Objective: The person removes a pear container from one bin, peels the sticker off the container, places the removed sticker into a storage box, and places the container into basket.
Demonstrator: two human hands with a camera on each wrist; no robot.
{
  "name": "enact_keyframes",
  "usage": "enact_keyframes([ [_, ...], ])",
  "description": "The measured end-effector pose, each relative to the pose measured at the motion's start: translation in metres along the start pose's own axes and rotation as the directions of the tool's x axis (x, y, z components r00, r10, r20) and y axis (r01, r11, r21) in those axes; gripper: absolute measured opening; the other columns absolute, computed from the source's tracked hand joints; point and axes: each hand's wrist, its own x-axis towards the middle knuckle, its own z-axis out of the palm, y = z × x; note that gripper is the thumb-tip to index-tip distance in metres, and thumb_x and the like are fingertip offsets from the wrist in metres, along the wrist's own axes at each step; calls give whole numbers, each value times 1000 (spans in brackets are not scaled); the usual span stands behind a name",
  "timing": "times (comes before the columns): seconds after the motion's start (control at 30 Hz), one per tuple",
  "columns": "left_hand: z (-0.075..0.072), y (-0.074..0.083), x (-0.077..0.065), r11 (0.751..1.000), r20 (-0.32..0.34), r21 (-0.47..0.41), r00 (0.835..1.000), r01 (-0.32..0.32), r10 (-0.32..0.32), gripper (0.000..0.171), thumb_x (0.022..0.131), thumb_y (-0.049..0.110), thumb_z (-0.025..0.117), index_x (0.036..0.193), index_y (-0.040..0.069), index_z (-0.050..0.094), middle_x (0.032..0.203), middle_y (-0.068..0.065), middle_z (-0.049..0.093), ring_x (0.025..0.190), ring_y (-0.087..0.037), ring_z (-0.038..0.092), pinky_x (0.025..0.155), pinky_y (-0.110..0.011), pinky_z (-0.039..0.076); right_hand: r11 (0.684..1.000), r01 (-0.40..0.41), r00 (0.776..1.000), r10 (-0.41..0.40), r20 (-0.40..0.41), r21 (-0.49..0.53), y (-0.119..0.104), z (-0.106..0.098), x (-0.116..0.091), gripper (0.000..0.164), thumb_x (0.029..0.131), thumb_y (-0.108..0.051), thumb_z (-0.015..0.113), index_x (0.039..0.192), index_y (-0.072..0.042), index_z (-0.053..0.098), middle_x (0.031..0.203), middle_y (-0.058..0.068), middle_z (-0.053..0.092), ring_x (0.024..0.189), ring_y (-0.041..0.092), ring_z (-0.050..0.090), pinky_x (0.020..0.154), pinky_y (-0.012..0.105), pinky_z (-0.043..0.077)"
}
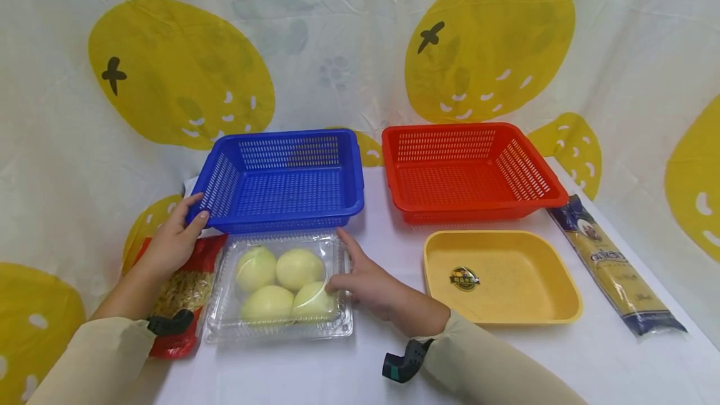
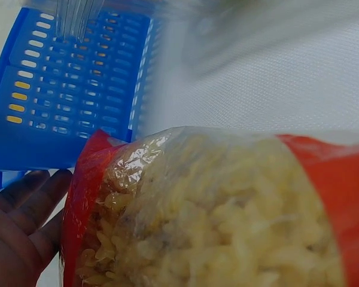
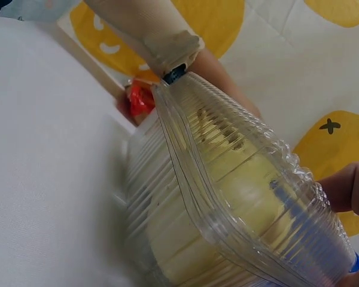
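Observation:
My left hand (image 1: 174, 239) is at the front left corner of a blue plastic basket (image 1: 353, 205), its fingers and thumb extended at the rim. Below that wrist lies a red-edged clear bag of pasta (image 2: 215, 209), partly covered by the forearm in the head view. My right hand (image 1: 371, 283) holds the right side of a clear plastic clamshell box (image 1: 222, 314), thumb over the lid and index finger stretched along to its far corner. Through the lid show several round, pale yellow-green fruits (image 1: 300, 267). The box sits right in front of the basket.
A red perforated basket (image 1: 478, 208) stands at the back right. In front of it is a shallow yellow tray (image 1: 506, 280) with a small round label (image 1: 464, 278). A long packet of spaghetti (image 1: 613, 264) lies along the table's right edge. A lemon-patterned cloth (image 1: 337, 36) hangs behind.

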Motion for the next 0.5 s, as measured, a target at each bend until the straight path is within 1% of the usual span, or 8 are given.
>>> enact_keyframes([
  [0.07,0,0,0,1000,4,-3,1000,6,-6,72,117,46,35,174,17,3,171,-33,20,149,-62,30,110,-82,30,1000,-10,1000,10,-1,16,0,0,1,119,73,-1,73,172,-34,16,178,14,7,148,43,24,91,55,51],
  [0.1,0,0,0,1000,4,-5,1000,7,-7,71,117,46,35,174,17,3,171,-33,21,149,-62,30,110,-82,30,1000,-12,1000,12,0,21,0,0,2,118,73,-1,73,172,-35,17,178,14,7,149,43,23,94,59,49],
  [0.17,1,0,0,1000,5,-6,1000,10,-10,71,116,46,35,174,18,3,171,-32,21,149,-61,30,110,-82,30,1000,-14,1000,14,-3,25,1,0,3,116,73,-1,72,171,-35,20,178,14,7,151,44,20,101,69,43],
  [0.23,0,0,0,1000,6,-10,1000,14,-14,71,116,46,35,174,18,3,172,-32,20,150,-61,29,110,-82,30,1000,-13,1000,14,-10,27,3,0,3,113,73,-1,72,170,-34,24,177,13,10,150,44,21,101,69,41],
  [0.33,1,1,0,1000,4,-14,1000,15,-15,72,116,46,36,174,18,3,172,-32,20,150,-61,29,110,-82,30,999,-12,1000,12,-20,31,5,-1,4,109,73,-2,72,168,-33,29,174,14,14,147,44,25,99,66,43],
  [0.4,1,1,-1,1000,3,-16,1000,16,-16,71,116,46,36,174,18,3,171,-32,21,150,-61,30,110,-82,30,999,-11,1000,12,-26,30,6,-1,5,106,73,-2,73,166,-33,32,172,15,17,144,44,30,95,61,46],
  [0.5,2,0,-1,1000,-2,-13,1000,15,-15,71,116,45,36,174,19,4,171,-32,23,148,-60,32,110,-82,31,999,-9,999,10,-34,31,8,-1,5,103,74,-3,74,164,-33,34,170,17,19,141,44,36,92,61,51],
])
